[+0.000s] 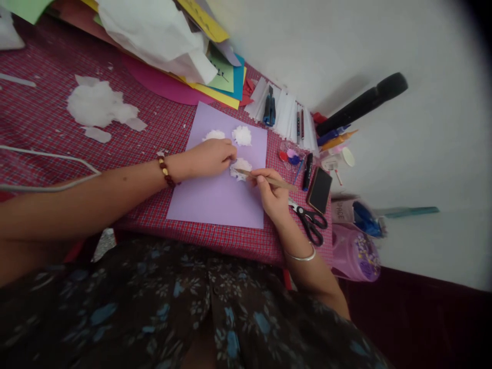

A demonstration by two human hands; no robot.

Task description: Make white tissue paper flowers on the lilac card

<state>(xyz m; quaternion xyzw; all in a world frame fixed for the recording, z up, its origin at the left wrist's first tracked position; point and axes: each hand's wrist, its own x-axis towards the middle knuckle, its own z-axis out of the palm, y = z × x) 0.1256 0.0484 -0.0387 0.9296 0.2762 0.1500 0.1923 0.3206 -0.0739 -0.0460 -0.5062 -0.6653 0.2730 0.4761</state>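
A lilac paper sheet [219, 197] lies on the red checked tablecloth. Three white fluffy tufts sit on it: one [214, 135] at the upper left, one [242, 135] at the upper right, one [241, 168] below them. My left hand [209, 158] rests on the sheet with its fingertips pressing the lower tuft. My right hand [271, 197] grips a thin wooden stick [269, 179] like a pencil; the stick's tip touches that same tuft.
Black-handled scissors [311, 221] lie by my right wrist, next to a black phone [320, 189], markers and a small paint dish [290, 155]. A heap of white fluff [98, 106] lies at the left. Coloured paper sheets [215, 77] are stacked at the back. A pink container [355, 253] stands off the table's right edge.
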